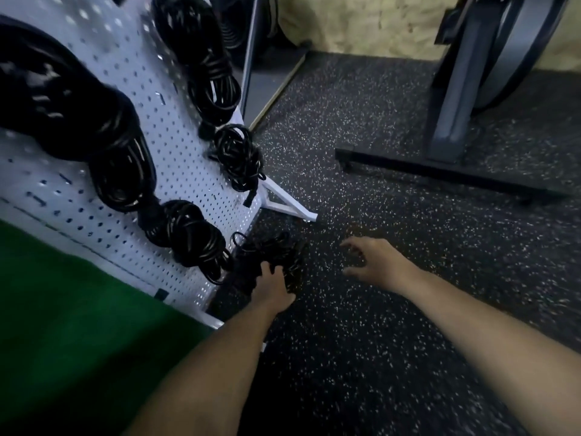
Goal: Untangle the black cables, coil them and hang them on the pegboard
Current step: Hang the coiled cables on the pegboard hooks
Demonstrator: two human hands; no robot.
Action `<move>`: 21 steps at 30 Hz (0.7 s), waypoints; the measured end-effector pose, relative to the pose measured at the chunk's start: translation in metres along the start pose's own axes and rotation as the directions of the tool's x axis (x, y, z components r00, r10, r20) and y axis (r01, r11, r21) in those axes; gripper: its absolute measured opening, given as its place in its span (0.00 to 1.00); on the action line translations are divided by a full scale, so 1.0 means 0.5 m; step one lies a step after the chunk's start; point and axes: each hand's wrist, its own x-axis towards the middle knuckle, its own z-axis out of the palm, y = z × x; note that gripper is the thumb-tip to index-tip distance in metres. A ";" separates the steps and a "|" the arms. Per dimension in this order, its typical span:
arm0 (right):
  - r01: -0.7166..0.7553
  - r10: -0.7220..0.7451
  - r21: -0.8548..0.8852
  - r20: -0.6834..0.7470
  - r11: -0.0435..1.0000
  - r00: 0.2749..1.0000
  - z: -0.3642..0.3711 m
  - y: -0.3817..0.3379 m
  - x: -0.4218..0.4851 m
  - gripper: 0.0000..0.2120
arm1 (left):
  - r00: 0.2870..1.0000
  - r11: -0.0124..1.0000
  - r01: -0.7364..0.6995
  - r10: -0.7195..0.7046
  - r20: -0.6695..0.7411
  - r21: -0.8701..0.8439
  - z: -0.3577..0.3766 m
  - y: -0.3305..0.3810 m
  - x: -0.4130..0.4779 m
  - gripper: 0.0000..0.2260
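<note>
A white pegboard (176,158) stands at the left with several coils of black cable hanging on it, among them a coil (239,157) near its right edge and a lower coil (191,239). A tangled bundle of black cable (276,253) lies on the floor at the board's foot. My left hand (275,286) reaches into this bundle, its fingers curled into the cables. My right hand (374,262) hovers above the floor to the right of the bundle, fingers spread and holding nothing.
The floor (377,341) is dark speckled rubber. A white pegboard foot (292,206) sticks out onto it. A grey machine stand (452,108) with a black base bar (440,171) is at the back right. A green surface (78,309) lies at the left.
</note>
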 end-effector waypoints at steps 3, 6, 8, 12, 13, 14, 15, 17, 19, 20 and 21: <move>-0.005 0.005 0.004 0.018 1.000 1.000 0.016 0.011 0.017 0.29 | 0.998 1.000 -0.011 0.012 -0.069 0.015 0.012 -0.012 0.012 0.36; 0.000 0.000 0.021 0.018 1.000 1.000 0.018 0.013 0.025 0.29 | 0.997 0.998 -0.005 0.009 -0.072 0.063 0.021 0.000 0.007 0.41; 0.000 0.000 0.032 0.004 0.999 1.000 0.016 0.013 0.022 0.28 | 0.996 0.990 -0.019 0.032 -0.086 0.140 0.030 0.007 -0.001 0.42; -0.028 0.028 0.040 0.003 0.999 1.000 0.007 0.019 -0.002 0.29 | 0.977 0.975 -0.149 0.170 -0.128 0.162 0.048 0.021 -0.037 0.38; -0.036 0.036 0.034 0.006 0.999 0.999 -0.001 0.021 -0.012 0.30 | 0.973 0.977 -0.178 0.193 -0.128 0.119 0.046 0.032 -0.049 0.36; -0.048 0.048 0.022 0.010 0.999 0.999 -0.010 0.022 -0.022 0.30 | 0.970 0.978 -0.203 0.208 -0.126 0.051 0.040 0.044 -0.060 0.33; -0.066 0.066 0.011 0.011 0.998 0.998 -0.023 0.024 -0.032 0.31 | 0.970 0.975 -0.219 0.215 -0.110 -0.026 0.025 0.060 -0.072 0.31; -0.095 0.096 -0.016 0.004 0.995 0.995 -0.059 0.029 -0.050 0.32 | 0.964 0.955 -0.263 0.253 -0.086 -0.137 -0.021 0.098 -0.095 0.28; -0.113 0.113 -0.047 -0.007 0.992 0.994 -0.099 0.029 -0.072 0.32 | 0.946 0.933 -0.323 0.312 -0.093 -0.159 -0.083 0.140 -0.121 0.25; -0.113 0.113 -0.061 -0.014 0.992 0.994 -0.124 0.023 -0.084 0.34 | 0.933 0.922 -0.358 0.348 -0.095 -0.149 -0.117 0.160 -0.135 0.24; -0.111 0.110 -0.070 -0.013 0.991 0.994 -0.145 0.014 -0.099 0.36 | 0.922 0.911 -0.386 0.377 -0.084 -0.144 -0.150 0.178 -0.154 0.23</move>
